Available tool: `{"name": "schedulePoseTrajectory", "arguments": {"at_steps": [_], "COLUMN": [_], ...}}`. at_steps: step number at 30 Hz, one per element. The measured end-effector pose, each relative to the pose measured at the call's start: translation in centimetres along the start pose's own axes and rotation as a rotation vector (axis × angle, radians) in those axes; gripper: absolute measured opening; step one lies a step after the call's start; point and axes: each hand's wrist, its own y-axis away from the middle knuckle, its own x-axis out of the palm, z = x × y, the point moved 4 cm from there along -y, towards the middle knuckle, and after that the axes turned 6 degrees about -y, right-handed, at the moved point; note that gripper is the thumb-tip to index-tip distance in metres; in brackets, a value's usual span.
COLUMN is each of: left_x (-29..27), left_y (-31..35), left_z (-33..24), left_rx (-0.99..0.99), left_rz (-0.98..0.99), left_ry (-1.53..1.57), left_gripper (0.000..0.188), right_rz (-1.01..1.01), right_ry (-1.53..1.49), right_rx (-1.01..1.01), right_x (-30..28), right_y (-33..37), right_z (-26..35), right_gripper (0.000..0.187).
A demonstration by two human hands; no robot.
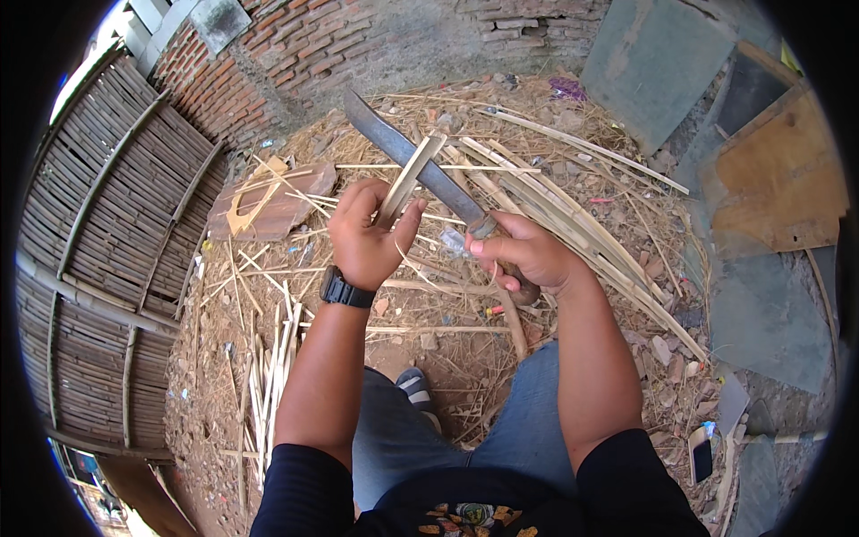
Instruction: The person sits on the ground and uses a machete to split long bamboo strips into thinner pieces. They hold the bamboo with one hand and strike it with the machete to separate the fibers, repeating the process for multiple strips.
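My left hand (pixel 367 228), with a black watch on its wrist, is closed around the lower part of a short split bamboo piece (pixel 410 179), which tilts up to the right. In my right hand (pixel 528 255) is the handle of a machete (pixel 394 143). Its long dark blade slants up to the left and crosses the bamboo piece near the upper end, seemingly behind it. Whether the blade touches the bamboo I cannot tell. A thin pale sliver (pixel 413 264) curls down beside my left hand.
Long split bamboo strips (pixel 573 224) lie at the right, and thin finished-looking sticks (pixel 279 376) at the lower left. A brown board (pixel 268 204) lies left. A woven bamboo wall (pixel 107 259) borders the left side, a brick wall (pixel 385 54) the back. A phone (pixel 701 455) lies lower right.
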Motion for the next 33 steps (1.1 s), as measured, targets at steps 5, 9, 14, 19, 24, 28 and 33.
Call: {"name": "schedulePoseTrajectory", "arguments": {"at_steps": [5, 9, 14, 19, 24, 28, 33], "left_x": [-1.9, -5.8, -8.0, -7.6, -5.6, -3.7, -2.0], "left_y": [1.6, 5.3, 13.6, 15.8, 12.0, 7.2, 2.2], "left_z": [1.9, 5.2, 11.4, 14.1, 11.2, 7.4, 4.1], "left_rx": [-0.252, -0.442, -0.461, -0.491, -0.348, -0.282, -0.316], "left_rz": [-0.121, 0.177, 0.672, 0.571, 0.413, 0.292, -0.040], "left_ry": [0.184, -0.011, -0.375, -0.453, -0.535, -0.449, -0.259], "left_gripper": [0.040, 0.054, 0.045, 0.024, 0.017, 0.015, 0.017], "right_rz": [-0.020, -0.005, 0.029, 0.034, -0.118, -0.204, -0.363], "right_ry": [-0.016, -0.055, 0.035, 0.155, -0.002, 0.201, 0.453], "right_rx": [0.043, 0.110, 0.217, 0.268, -0.054, -0.261, -0.291], "right_x": [-0.4, -0.5, 0.0, 1.1, -0.4, 0.9, 5.3], "right_y": [-0.2, 0.0, -0.7, -2.2, -1.4, -0.3, 1.0], "right_z": [-0.6, -0.6, -1.8, -3.9, -1.1, 5.2, 15.2], "right_gripper": [0.037, 0.039, 0.045, 0.066, 0.065, 0.058, 0.059]}}
